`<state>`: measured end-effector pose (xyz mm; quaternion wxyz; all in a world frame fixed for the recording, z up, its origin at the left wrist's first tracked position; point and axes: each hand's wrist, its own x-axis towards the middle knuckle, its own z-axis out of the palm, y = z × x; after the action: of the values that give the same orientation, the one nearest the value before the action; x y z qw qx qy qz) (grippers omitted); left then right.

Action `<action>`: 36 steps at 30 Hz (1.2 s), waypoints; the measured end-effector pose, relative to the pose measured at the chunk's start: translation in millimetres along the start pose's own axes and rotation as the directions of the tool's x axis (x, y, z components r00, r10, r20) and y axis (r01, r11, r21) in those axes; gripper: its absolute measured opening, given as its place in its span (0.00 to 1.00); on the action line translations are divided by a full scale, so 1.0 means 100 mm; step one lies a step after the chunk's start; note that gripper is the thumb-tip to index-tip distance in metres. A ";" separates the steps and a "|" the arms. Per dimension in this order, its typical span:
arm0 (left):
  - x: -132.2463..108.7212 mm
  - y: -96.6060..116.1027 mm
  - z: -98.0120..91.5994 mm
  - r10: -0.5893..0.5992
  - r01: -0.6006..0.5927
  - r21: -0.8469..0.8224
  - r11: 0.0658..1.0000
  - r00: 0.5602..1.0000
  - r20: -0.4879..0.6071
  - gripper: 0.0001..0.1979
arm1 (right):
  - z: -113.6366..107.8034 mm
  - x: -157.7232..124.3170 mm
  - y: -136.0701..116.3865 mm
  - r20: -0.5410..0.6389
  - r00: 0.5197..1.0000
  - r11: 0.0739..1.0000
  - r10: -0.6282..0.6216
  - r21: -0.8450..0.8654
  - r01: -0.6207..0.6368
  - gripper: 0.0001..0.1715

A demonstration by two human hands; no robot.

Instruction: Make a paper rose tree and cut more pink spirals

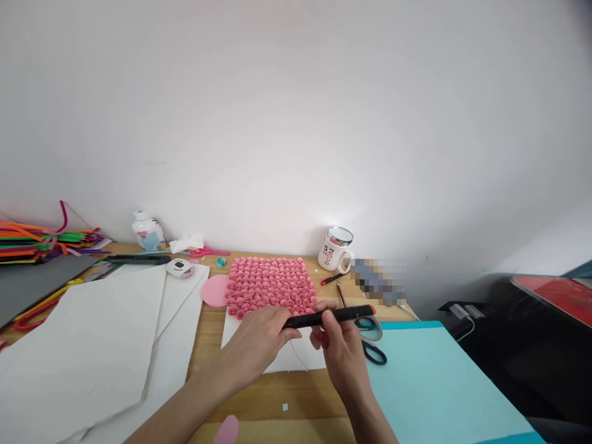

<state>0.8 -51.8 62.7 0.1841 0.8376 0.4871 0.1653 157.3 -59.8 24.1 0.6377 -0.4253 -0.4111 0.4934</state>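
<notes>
Pink paper piece [226, 430] at bottom edge, cut off; left hand [263, 336] and right hand [341, 345] both clamped on black marker [312, 319], held above white sheet [305, 361]; left hand hides some pink rosettes [271, 283]; scissors [380, 362] beside right hand, blades hidden; teal folder [439, 382] crowds right forearm [367, 410]; pixelated item [377, 280] unreadable; wooden tabletop [263, 401] shows between forearms.

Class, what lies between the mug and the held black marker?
The head view shows a red-tipped pen and a slim stick between mug and marker.
</notes>
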 end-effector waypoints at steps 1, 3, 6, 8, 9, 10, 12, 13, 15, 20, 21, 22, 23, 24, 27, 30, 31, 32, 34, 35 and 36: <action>-0.01 0.00 0.03 -0.003 0.003 0.050 0.999 1.000 -0.008 0.11 | -0.02 0.00 0.02 -0.052 0.998 0.999 0.046 0.017 -0.046 0.20; -0.05 0.01 0.09 0.029 -0.029 0.128 0.991 1.000 0.006 0.12 | -0.05 -0.02 0.05 -0.147 0.983 0.994 0.113 0.025 -0.110 0.24; -0.13 0.04 0.19 0.140 -0.140 0.205 0.969 0.990 0.011 0.13 | -0.07 -0.09 0.06 -0.209 0.972 0.992 0.107 -0.043 -0.119 0.26; -0.18 0.07 0.24 0.247 -0.225 0.260 0.939 0.968 -0.053 0.14 | -0.12 -0.10 0.02 -0.233 0.972 0.984 0.010 -0.168 -0.051 0.24; -0.20 0.06 0.25 0.308 -0.265 0.304 0.915 0.946 -0.103 0.15 | -0.18 -0.08 -0.02 -0.247 0.967 0.972 -0.060 -0.236 0.000 0.22; -0.23 0.05 0.26 0.372 -0.299 0.358 0.885 0.916 -0.153 0.16 | -0.26 -0.05 -0.08 -0.267 0.952 0.949 -0.148 -0.309 0.060 0.21; -0.28 -0.02 0.27 0.474 -0.326 0.468 0.821 0.847 -0.241 0.16 | -0.48 0.08 -0.20 -0.314 0.917 0.927 -0.246 -0.351 0.128 0.17; -0.31 -0.08 0.27 0.496 -0.320 0.499 0.806 0.824 -0.274 0.16 | -0.60 0.15 -0.25 -0.343 0.898 0.925 -0.276 -0.349 0.152 0.18; -0.34 -0.20 0.26 0.435 -0.250 0.451 0.857 0.821 -0.370 0.16 | -0.82 0.27 -0.31 -0.418 0.848 0.926 -0.325 -0.323 0.196 0.21; -0.30 -0.41 0.17 -0.097 0.086 -0.049 0.995 0.942 -0.321 0.12 | -1.04 0.25 -0.12 -0.141 0.953 0.909 -0.269 -0.363 0.203 0.17; -0.30 -0.43 0.15 -0.196 0.169 -0.115 0.979 0.932 -0.304 0.12 | -1.06 0.21 -0.05 -0.014 0.964 0.845 -0.264 -0.486 0.225 0.16; -0.30 -0.46 0.13 -0.284 0.248 -0.154 0.956 0.915 -0.288 0.12 | -1.08 0.17 0.01 0.112 0.958 0.745 -0.263 -0.608 0.275 0.14; -0.32 -0.50 0.11 -0.370 0.334 -0.170 0.927 0.887 -0.276 0.11 | -1.11 0.14 0.07 0.230 0.940 0.623 -0.253 -0.705 0.340 0.13; -0.35 -0.54 0.10 -0.446 0.414 -0.171 0.894 0.857 -0.258 0.10 | -1.14 0.12 0.13 0.336 0.912 0.495 -0.233 -0.766 0.409 0.13; -0.47 -0.69 0.12 -0.590 0.579 -0.127 0.806 0.765 -0.257 0.09 | -1.22 0.09 0.29 0.535 0.827 0.205 -0.172 -0.802 0.562 0.17; -0.58 -0.80 0.19 -0.647 0.632 -0.153 0.760 0.715 -0.263 0.10 | -1.25 0.07 0.42 0.586 0.796 0.096 -0.150 -0.793 0.601 0.16; -0.59 -0.82 0.21 -0.663 0.627 -0.215 0.749 0.711 -0.233 0.11 | -1.25 0.07 0.45 0.589 0.794 0.083 -0.151 -0.793 0.604 0.15; -0.60 -0.83 0.24 -0.675 0.613 -0.295 0.733 0.711 -0.198 0.12 | -1.24 0.07 0.48 0.593 0.791 0.075 -0.152 -0.791 0.608 0.15; -0.58 -0.82 0.28 -0.687 0.560 -0.461 0.688 0.708 -0.165 0.14 | -1.24 0.06 0.49 0.603 0.783 0.064 -0.152 -0.785 0.617 0.14; -0.56 -0.81 0.30 -0.695 0.528 -0.531 0.662 0.699 -0.171 0.16 | -1.25 0.06 0.48 0.612 0.777 0.061 -0.145 -0.779 0.624 0.14; -0.55 -0.79 0.31 -0.703 0.497 -0.589 0.638 0.687 -0.183 0.16 | -1.26 0.07 0.46 0.622 0.771 0.059 -0.136 -0.772 0.633 0.13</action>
<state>-70.1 -68.2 -7.0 0.3344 0.4926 0.7094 0.3771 264.6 -63.6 -56.8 0.2334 -0.4882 -0.8409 -0.0039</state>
